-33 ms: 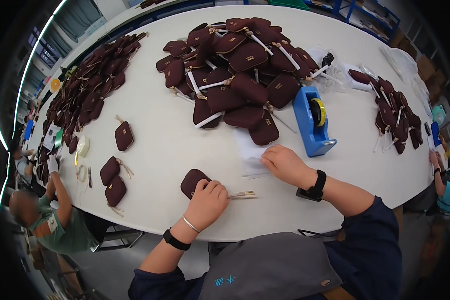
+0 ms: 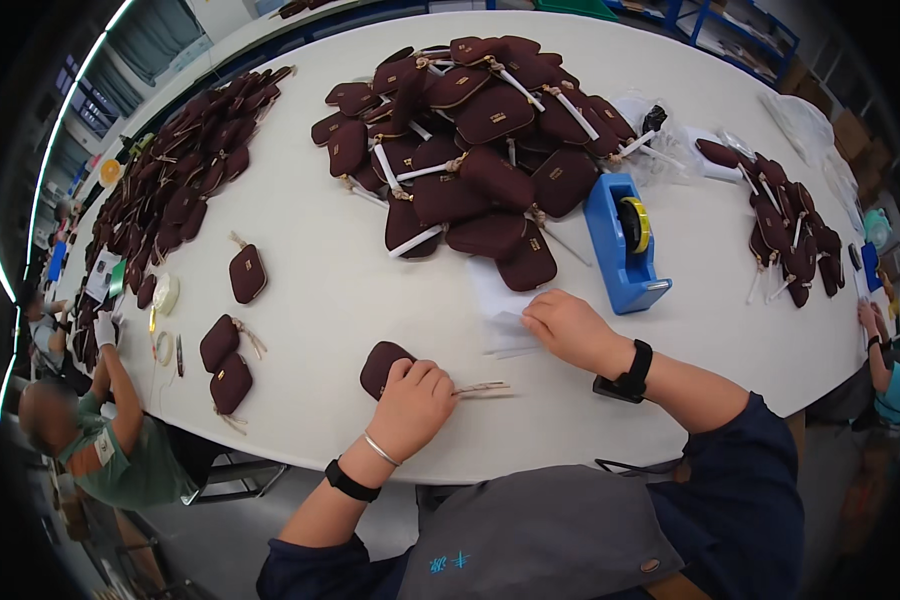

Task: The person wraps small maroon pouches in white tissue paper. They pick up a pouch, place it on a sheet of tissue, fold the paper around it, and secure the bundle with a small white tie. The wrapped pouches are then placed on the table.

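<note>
My left hand (image 2: pixel 417 402) is closed over a small dark maroon zip pouch (image 2: pixel 382 368) lying on the table. The pouch's pale cord tassel (image 2: pixel 486 390) sticks out to the right from under that hand. A little further off, my right hand (image 2: pixel 567 328) pinches the edge of a stack of thin white paper sheets (image 2: pixel 500 310); its fingertips are partly hidden. Just beyond the paper rests another maroon pouch (image 2: pixel 526 262), at the near edge of a big heap of pouches (image 2: pixel 490 110), many with their tassels wrapped in white paper.
A blue tape dispenser (image 2: pixel 620 245) with yellow tape stands right of the paper. Loose pouches (image 2: pixel 232 382) lie to the left, before a larger heap (image 2: pixel 170 170). A smaller heap (image 2: pixel 795 230) is at right. Co-workers sit at both sides, one in a green shirt (image 2: pixel 120 450).
</note>
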Demonstrator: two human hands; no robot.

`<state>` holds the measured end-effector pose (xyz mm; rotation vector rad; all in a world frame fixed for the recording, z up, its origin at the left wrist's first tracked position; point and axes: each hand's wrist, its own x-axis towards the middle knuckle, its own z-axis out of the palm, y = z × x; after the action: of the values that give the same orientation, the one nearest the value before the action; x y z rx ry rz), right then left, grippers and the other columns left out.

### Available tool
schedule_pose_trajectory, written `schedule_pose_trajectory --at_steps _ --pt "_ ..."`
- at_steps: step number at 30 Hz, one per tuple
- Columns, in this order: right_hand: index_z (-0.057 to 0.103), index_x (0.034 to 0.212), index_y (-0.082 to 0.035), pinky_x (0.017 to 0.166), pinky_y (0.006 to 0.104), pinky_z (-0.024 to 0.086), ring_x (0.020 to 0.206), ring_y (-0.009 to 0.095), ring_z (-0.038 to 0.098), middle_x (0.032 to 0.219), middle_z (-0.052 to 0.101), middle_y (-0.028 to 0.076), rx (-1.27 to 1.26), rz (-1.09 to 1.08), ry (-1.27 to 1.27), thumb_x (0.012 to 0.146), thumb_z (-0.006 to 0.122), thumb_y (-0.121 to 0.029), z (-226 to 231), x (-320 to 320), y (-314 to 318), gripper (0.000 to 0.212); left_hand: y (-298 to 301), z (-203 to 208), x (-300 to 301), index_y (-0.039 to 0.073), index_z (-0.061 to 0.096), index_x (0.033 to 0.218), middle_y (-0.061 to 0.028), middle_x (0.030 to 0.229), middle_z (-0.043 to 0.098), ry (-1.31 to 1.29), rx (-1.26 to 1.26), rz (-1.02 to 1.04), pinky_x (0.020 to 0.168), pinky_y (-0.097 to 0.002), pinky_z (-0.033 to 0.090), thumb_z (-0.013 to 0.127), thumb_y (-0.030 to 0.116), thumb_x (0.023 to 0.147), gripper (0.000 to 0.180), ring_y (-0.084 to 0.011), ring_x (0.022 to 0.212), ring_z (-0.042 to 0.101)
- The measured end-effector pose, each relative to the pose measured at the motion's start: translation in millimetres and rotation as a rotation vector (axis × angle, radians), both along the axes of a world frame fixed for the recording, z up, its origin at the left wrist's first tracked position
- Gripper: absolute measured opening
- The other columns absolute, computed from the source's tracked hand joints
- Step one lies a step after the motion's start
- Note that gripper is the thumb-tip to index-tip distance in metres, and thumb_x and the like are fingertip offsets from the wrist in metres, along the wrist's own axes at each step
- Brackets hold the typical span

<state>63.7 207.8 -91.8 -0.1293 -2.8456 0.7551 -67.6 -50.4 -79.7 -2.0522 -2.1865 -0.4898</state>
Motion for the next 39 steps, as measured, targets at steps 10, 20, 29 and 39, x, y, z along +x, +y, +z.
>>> schedule_pose_trajectory --at_steps 10,20,29,39 --pt "0.065 0.083 0.003 0.077 0.0436 0.049 0.083 0.036 0.061 0.083 0.065 0.016 -0.097 -0.016 0.014 0.088 0.057 -0.011 1 0 3 0.017 8 40 3 0.003 0.051 0.079 -0.0068 0.064 0.065 -0.714 -0.003 0.31 0.055 -0.033 0.045 0.063 0.012 0.092 0.019 -0.0232 0.051 0.057" --pt "0.066 0.085 0.001 0.072 0.0438 0.05 0.078 0.037 0.062 0.085 0.066 0.016 -0.044 -0.033 -0.035 0.086 0.057 -0.01 5 -3 4 0.014 -5 43 44 0.003 0.049 0.083 -0.0075 0.064 0.066 -0.626 -0.015 0.404 0.05 -0.0322 0.048 0.063 0.014 0.093 0.02 -0.023 0.052 0.062" --pt "0.068 0.09 -0.001 0.078 0.0422 0.051 0.085 0.034 0.063 0.089 0.067 0.014 0.061 0.097 -0.035 0.081 0.06 -0.006 -6 -4 5 0.013 -8 39 45 0.005 0.049 0.079 -0.0083 0.053 0.055 -0.168 0.071 0.448 0.044 -0.034 0.044 0.066 0.016 0.09 0.024 -0.0257 0.046 0.055" --pt "0.062 0.091 -0.001 0.076 0.043 0.049 0.089 0.035 0.061 0.089 0.063 0.015 -0.116 -0.131 -0.018 0.084 0.059 -0.004 12 -7 -4 0.008 -36 13 7 -0.001 0.05 0.099 -0.0058 0.082 0.061 -1.308 -0.001 0.519 0.069 -0.0244 0.048 0.054 0.012 0.099 0.013 -0.0107 0.075 0.059"
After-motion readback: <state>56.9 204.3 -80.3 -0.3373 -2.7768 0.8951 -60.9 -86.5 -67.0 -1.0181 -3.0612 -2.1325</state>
